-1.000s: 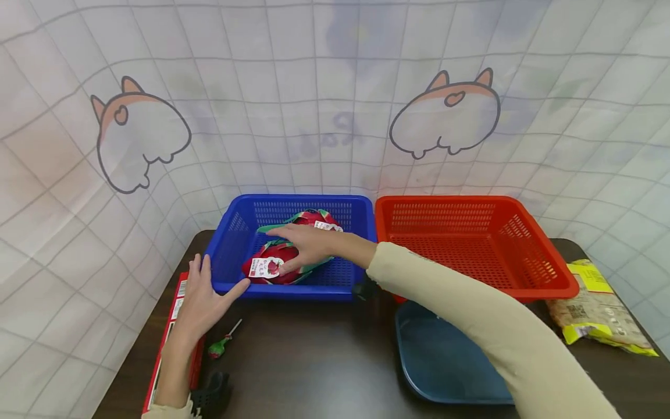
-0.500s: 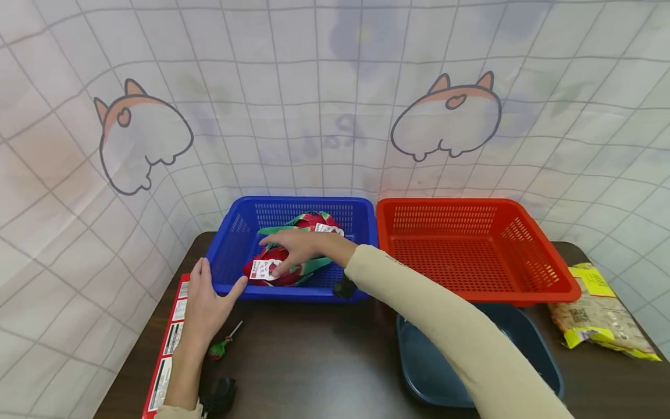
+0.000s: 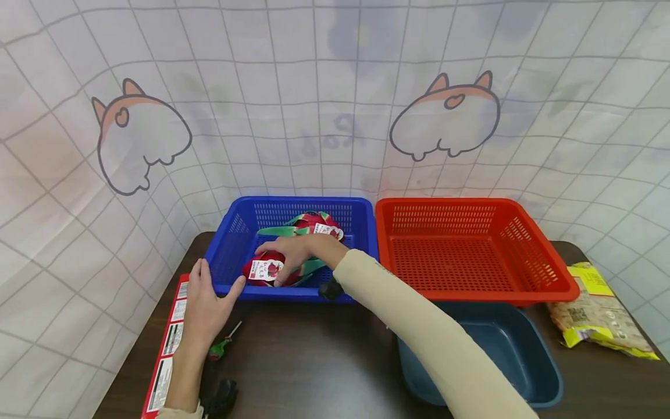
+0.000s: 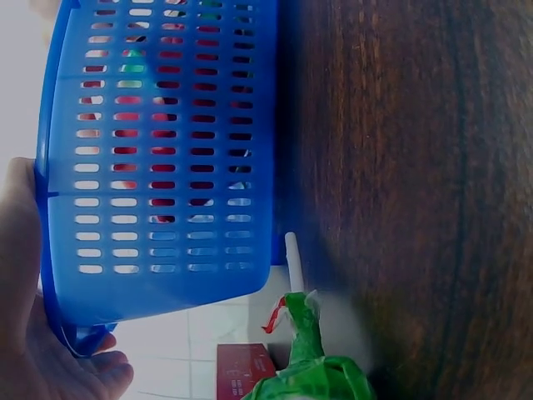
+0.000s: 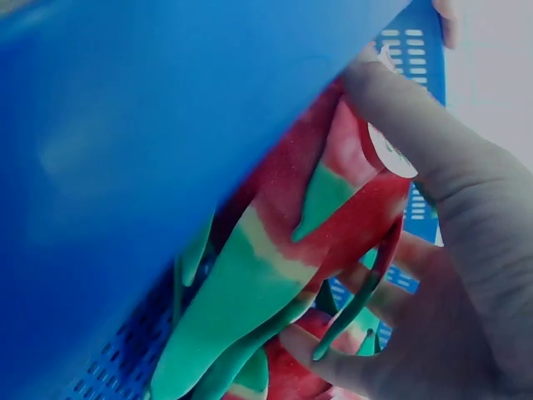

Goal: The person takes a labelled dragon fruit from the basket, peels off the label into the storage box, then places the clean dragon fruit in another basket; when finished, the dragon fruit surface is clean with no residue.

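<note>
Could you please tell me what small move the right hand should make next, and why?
I would probably have the right hand gently lift the nearer dragon fruit: the hand curls round that fruit, which sits inside the blue basket, and the left hand touches the basket's rim, which could help steady it.

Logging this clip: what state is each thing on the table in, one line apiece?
Front dragon fruit: gripped by the right hand, label showing.
Rear dragon fruit: lying loose, partly hidden.
Blue basket: upright, holding both fruits, its corner gripped by the left hand.
Red basket: upright, nothing visible inside.
Dark blue tray: upright, partly hidden.
Lollipop: wrapped, lying down.
Red box: lying down, partly hidden.
Yellow-edged bag: lying down; whether sealed, unclear.
</note>
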